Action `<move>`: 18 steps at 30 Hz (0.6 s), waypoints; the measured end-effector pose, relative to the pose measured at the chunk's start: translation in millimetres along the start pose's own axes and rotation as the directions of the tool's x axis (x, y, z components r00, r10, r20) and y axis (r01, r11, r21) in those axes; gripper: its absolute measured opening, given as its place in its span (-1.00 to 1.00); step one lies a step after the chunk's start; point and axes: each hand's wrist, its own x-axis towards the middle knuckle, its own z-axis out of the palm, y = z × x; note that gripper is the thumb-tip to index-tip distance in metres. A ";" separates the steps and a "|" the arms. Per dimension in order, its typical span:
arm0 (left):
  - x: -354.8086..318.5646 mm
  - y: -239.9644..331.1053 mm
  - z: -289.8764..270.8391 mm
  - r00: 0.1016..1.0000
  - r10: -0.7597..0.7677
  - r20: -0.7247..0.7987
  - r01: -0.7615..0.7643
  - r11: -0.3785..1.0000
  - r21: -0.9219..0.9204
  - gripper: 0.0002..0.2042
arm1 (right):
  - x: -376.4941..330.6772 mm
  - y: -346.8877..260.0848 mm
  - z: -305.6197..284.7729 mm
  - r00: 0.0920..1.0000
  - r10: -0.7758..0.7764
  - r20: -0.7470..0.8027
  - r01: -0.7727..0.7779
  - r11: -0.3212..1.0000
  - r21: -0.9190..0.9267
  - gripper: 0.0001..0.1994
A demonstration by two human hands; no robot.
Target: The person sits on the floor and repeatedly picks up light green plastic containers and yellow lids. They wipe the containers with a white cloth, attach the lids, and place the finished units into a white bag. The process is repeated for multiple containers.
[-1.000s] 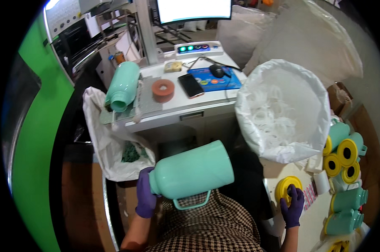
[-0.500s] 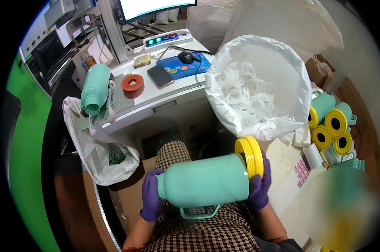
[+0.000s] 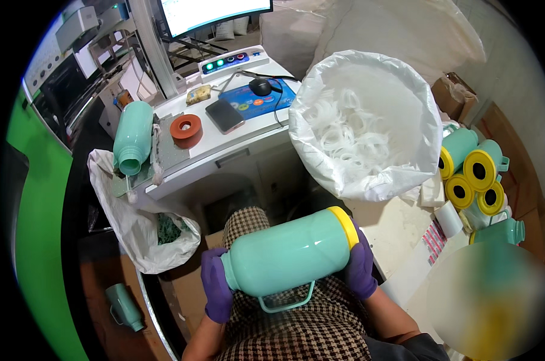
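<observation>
Purple-gloved, the left hand (image 3: 217, 287) clasped the green bottle (image 3: 290, 249) by its neck (image 3: 229, 271); the right hand (image 3: 361, 268) cupped its yellow base (image 3: 344, 227).

The bottle (image 3: 284, 256) and cap (image 3: 343, 227) look like smooth, glossy plastic; the gloves (image 3: 217, 286) look matt and rubbery, the bag (image 3: 320, 174) at two o'clock crinkled plastic, the clothes (image 3: 308, 330) at six o'clock woven cloth
</observation>
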 end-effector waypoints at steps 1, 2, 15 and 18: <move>-1.8 0.7 2.8 1.000 0.017 -0.002 -0.017 1.000 0.021 -0.74 | -0.2 -1.5 -4.6 1.000 0.026 0.009 -0.026 0.999 0.025 -0.41; -2.3 2.8 6.1 0.999 0.036 0.001 -0.036 0.999 0.041 -0.74 | -0.8 -3.2 -9.7 0.999 0.051 0.014 -0.052 0.997 0.049 -0.40; 40.8 66.8 66.2 0.965 0.086 0.248 0.011 0.930 -0.366 -0.62 | -23.9 -51.3 -85.1 0.985 0.059 -0.161 -0.002 0.943 0.334 -0.03; 59.0 89.3 72.8 0.928 0.137 0.345 0.013 0.917 -0.399 -0.62 | -31.0 -56.3 -102.5 0.985 0.105 -0.140 -0.088 0.988 0.125 -0.01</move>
